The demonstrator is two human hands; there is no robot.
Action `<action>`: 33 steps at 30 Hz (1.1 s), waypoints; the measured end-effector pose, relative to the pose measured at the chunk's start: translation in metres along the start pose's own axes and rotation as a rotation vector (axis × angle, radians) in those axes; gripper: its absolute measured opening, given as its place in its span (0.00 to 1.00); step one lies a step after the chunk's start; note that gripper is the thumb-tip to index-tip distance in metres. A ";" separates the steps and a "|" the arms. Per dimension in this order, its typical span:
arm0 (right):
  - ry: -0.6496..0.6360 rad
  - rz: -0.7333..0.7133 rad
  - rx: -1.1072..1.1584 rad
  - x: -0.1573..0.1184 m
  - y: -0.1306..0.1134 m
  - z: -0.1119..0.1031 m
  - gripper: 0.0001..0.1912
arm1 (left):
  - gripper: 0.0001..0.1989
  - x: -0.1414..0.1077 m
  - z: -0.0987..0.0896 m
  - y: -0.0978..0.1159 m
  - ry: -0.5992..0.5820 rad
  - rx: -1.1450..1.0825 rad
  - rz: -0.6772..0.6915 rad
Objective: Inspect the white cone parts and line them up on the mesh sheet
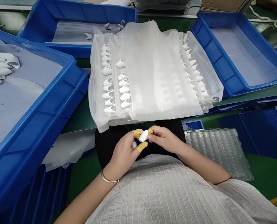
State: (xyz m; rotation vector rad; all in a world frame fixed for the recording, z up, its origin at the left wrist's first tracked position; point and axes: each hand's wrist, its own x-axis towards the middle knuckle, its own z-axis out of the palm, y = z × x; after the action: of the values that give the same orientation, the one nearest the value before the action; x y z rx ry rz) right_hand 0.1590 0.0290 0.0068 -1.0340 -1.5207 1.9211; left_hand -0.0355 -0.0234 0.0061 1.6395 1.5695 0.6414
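Between my two hands, above my lap, is a small white tube-like piece (pixel 143 136) with a slanted end. My left hand (pixel 126 146), with yellow finger cots on thumb and finger, closes on it from the left. A second whitish piece (pixel 134 145) shows by the left fingers, partly hidden. My right hand (pixel 163 137) pinches the same piece from the right, a yellow cot on one finger. Something round and blue (pixel 141 143) sits behind the fingers. Beyond my hands lies a tray covered in translucent sheets (pixel 143 68), with rows of similar white pieces (pixel 109 95) at both sides.
At left, a blue bin (pixel 68 67) holds several white pieces (pixel 4 67). Another blue bin (pixel 79 12) stands at the back, with a few pieces in it. A blue bin with lined sheets (pixel 234 74) is at right. A clear plastic tray (pixel 219 152) lies low on the right.
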 end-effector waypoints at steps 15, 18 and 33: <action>0.092 0.061 -0.073 0.013 0.001 0.013 0.25 | 0.07 0.001 0.002 0.008 -0.045 -0.055 -0.032; 0.117 0.133 0.047 0.016 0.002 0.009 0.25 | 0.09 0.001 0.002 0.006 -0.055 -0.136 -0.076; 0.101 0.230 0.182 0.008 -0.007 0.010 0.10 | 0.13 0.003 0.002 0.006 0.020 0.118 -0.073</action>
State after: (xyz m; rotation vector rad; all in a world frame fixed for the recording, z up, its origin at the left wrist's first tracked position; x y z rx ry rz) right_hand 0.1454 0.0307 0.0124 -1.2467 -1.1898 2.0811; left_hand -0.0301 -0.0202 0.0089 1.6575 1.7018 0.5379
